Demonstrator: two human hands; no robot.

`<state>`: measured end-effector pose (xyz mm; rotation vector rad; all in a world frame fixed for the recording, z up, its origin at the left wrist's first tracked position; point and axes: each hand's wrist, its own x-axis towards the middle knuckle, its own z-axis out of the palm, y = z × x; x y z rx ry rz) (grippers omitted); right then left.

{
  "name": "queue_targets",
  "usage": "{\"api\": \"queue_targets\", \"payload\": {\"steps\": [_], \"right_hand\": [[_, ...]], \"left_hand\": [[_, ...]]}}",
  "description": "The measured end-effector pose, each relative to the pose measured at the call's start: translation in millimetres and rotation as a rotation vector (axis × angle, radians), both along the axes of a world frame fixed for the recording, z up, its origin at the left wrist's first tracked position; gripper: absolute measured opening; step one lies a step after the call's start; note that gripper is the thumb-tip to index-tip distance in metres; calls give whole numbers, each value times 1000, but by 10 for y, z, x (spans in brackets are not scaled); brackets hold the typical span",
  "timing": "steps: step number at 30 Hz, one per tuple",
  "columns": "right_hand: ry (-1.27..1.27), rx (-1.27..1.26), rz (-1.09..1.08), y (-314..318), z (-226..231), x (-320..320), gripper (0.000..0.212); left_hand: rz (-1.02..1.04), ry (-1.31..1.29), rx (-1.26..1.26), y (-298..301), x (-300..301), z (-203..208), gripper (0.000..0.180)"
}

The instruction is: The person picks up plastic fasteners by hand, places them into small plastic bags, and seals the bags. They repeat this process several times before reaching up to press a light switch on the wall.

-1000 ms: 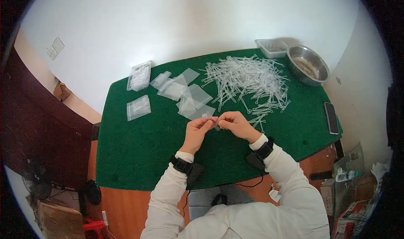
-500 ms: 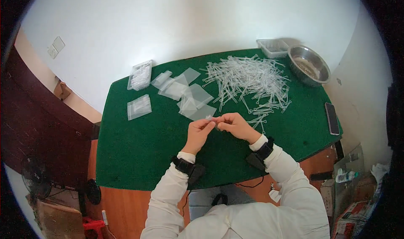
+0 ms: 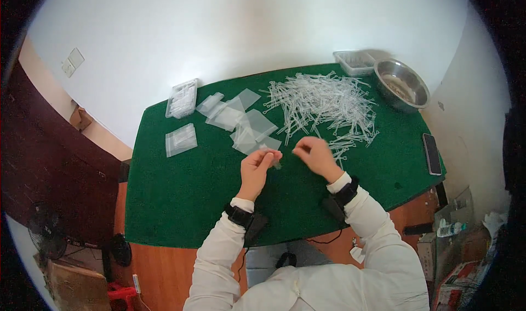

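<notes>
My left hand (image 3: 255, 169) is closed, with thumb and fingers pinching a small clear plastic piece (image 3: 277, 165); its exact shape is too small to make out. Just right of it, my right hand (image 3: 318, 157) has its fingers curled together, slightly blurred, and whatever they may hold is hidden. Beyond the right hand spreads a large pile of thin clear plastic sticks with looped ends (image 3: 326, 103). Several flat clear plastic bags (image 3: 256, 123) overlap beyond my left hand. Farther left lies a bag filled with sticks (image 3: 181, 140).
A clear tray (image 3: 182, 99) of filled bags stands at the table's far left. At the far right are another clear tray (image 3: 355, 63) and a metal bowl (image 3: 402, 85). A phone (image 3: 432, 154) lies near the right edge of the green table (image 3: 181, 201).
My hands, together before, are now apart. The right hand has drawn off to the right, while the left has shifted slightly left and still pinches the clear piece.
</notes>
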<state>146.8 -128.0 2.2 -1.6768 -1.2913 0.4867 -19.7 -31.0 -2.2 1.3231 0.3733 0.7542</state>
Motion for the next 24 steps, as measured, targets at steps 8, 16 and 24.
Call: {"api": "queue_targets", "payload": {"steps": [8, 16, 24], "right_hand": [[-604, -142, -548, -52, -72, 429, 19], [-661, -327, -565, -49, -104, 421, 16], [-670, -376, -553, -65, -120, 428, 12]], "left_hand": [[20, 4, 24, 19, -8, -40, 16], [12, -18, 12, 6, -17, -39, 17], [-12, -15, -52, 27, -3, -61, 18]]}}
